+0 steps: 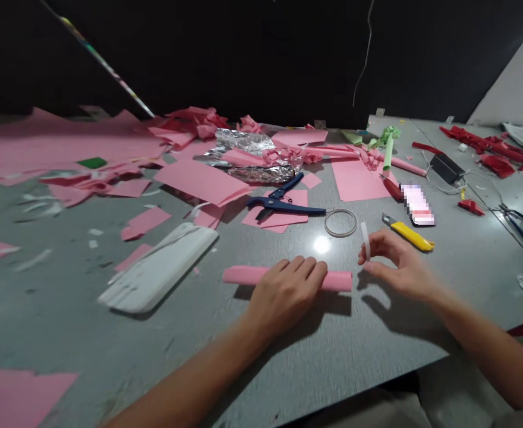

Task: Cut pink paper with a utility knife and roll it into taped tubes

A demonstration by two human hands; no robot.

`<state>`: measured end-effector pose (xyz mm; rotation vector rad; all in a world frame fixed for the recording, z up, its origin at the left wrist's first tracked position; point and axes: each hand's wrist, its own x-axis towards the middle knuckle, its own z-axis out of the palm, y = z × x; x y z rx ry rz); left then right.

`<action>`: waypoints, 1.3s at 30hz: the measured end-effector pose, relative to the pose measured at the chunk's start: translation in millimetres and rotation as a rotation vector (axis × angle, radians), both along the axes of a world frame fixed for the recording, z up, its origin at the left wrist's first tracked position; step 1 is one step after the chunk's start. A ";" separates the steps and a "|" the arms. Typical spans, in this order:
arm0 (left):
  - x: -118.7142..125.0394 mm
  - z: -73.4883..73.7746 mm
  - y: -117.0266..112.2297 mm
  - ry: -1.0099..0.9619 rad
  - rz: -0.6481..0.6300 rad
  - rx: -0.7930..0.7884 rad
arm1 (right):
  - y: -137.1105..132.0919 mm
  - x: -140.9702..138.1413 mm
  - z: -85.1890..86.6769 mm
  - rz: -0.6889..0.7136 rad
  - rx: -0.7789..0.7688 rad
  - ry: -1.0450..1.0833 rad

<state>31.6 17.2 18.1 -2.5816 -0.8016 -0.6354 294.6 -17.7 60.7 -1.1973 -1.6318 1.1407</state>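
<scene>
**Near the table's front edge: pink roll pinned, tape strip pinched**

Near the front edge of the grey table, your left hand lies flat over the pink paper roll, fingers closed down on it, pressing it to the surface. Just beside the roll's right end, your right hand pinches a short white strip between thumb and fingertips, held upright above the table. Behind your hands lie a clear tape ring, blue pliers on pink sheets, and a yellow utility knife. A white flat pack sits left of the roll.
</scene>
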 end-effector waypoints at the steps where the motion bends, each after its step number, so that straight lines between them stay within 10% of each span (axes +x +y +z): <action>1: -1.5 0.0 0.7 -0.026 -0.013 -0.004 | -2.4 -2.7 -2.3 0.019 0.020 0.027; 13: 0.6 1.0 -3.1 -0.054 -0.044 -0.031 | -14.2 -32.6 -33.6 -0.064 0.526 -0.081; 26: 1.7 -3.7 -1.5 -0.083 -0.012 -0.083 | -19.0 -32.9 -44.9 0.006 0.606 -0.026; 32: 0.1 2.1 3.4 -0.035 -0.049 -0.045 | -17.4 -26.2 -36.1 0.092 0.483 -0.078; 39: -7.7 3.0 17.7 0.087 -0.170 0.028 | -7.6 4.6 17.9 0.275 -0.079 -0.136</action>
